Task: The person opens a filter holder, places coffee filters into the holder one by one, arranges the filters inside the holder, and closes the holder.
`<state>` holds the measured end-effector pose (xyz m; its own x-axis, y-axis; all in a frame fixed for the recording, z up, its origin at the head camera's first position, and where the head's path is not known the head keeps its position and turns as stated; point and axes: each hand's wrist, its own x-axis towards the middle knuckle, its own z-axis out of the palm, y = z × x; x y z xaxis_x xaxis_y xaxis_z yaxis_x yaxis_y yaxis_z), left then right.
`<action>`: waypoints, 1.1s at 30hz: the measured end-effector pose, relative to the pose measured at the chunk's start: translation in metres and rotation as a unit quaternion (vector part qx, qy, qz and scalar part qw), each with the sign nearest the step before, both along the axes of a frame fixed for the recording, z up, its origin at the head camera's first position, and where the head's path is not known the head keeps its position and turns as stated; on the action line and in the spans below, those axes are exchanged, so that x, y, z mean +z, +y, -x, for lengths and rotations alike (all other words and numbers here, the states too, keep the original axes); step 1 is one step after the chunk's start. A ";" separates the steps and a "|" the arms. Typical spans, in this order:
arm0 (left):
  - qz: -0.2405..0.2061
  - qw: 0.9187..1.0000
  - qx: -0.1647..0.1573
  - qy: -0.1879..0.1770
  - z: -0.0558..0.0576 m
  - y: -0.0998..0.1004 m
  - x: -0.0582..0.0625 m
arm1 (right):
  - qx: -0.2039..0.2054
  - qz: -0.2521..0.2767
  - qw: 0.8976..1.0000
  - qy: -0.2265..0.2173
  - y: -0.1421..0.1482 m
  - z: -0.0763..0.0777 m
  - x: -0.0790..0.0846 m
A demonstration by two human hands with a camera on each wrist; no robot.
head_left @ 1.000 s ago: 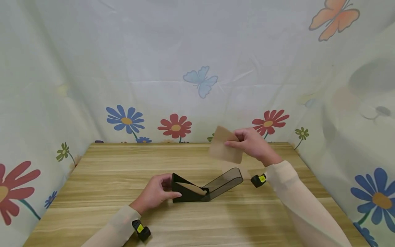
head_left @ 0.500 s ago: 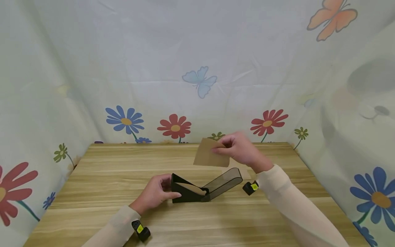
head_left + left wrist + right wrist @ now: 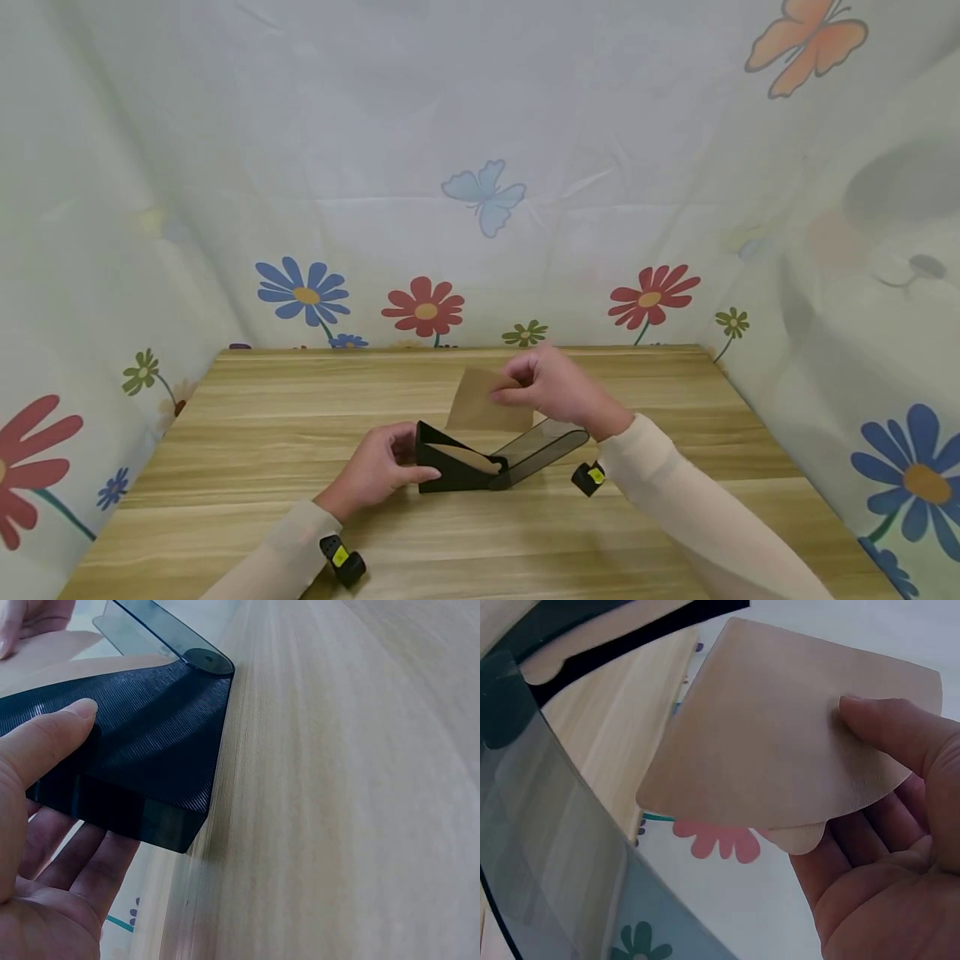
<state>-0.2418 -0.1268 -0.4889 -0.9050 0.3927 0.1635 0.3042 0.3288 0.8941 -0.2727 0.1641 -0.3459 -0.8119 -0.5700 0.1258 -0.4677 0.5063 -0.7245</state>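
Note:
My left hand (image 3: 371, 471) grips the black filter holder (image 3: 453, 477) at its tall end, the thumb on its ribbed side in the left wrist view. The holder sits on the wooden table with its smoky see-through lid (image 3: 546, 450) swung out to the right. Brown paper (image 3: 465, 455) shows inside it. Between thumb and fingers, my right hand (image 3: 558, 387) pinches a brown cone-shaped coffee filter (image 3: 780, 727) just behind and above the holder. In the right wrist view the filter spreads flat, a small rounded tab (image 3: 801, 838) below its edge.
A wooden table (image 3: 300, 392) lies under both hands. Behind and beside it hangs a pale cloth (image 3: 360, 150) printed with flowers and butterflies. A small black wrist camera (image 3: 343, 562) hangs at the left sleeve, another black camera (image 3: 588, 478) at the right one.
My right hand has brought the coffee filter down and to the left, closer to the holder; the hand now covers a pale patch behind the lid. The left hand and holder stay put.

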 end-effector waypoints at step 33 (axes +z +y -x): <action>0.001 1.000 0.007 -0.005 0.000 0.001 -0.001 | 0.058 -0.020 0.997 -0.036 -0.028 -0.005 -0.033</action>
